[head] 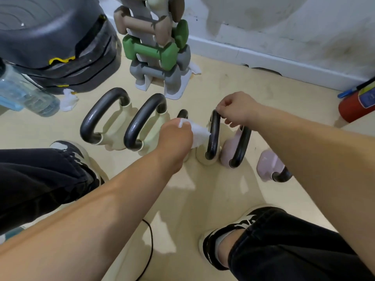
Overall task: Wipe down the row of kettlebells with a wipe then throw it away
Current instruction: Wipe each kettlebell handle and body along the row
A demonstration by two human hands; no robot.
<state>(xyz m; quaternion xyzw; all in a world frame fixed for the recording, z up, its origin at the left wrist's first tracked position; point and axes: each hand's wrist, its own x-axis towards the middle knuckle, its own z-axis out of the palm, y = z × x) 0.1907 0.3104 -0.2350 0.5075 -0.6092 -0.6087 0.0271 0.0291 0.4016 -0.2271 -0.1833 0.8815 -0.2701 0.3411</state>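
A row of kettlebells with black handles stands on the beige floor. Two cream ones [113,126] [149,126] are at the left. A third [182,114] is mostly hidden behind my left hand. My left hand [175,136] is shut on a white wipe [199,133] and presses it against the handle of a fourth cream kettlebell [214,136]. My right hand [236,110] grips the top of that same handle. Two pink kettlebells [233,149] [268,165] follow at the right, the last partly under my right forearm.
A dumbbell rack [160,53] stands behind the row by the wall. A dark stepper [56,43], a water bottle [26,92] and a crumpled used wipe [68,100] lie at the left. A red fire extinguisher [357,104] lies far right. My shoes and a black cable [150,246] are close by.
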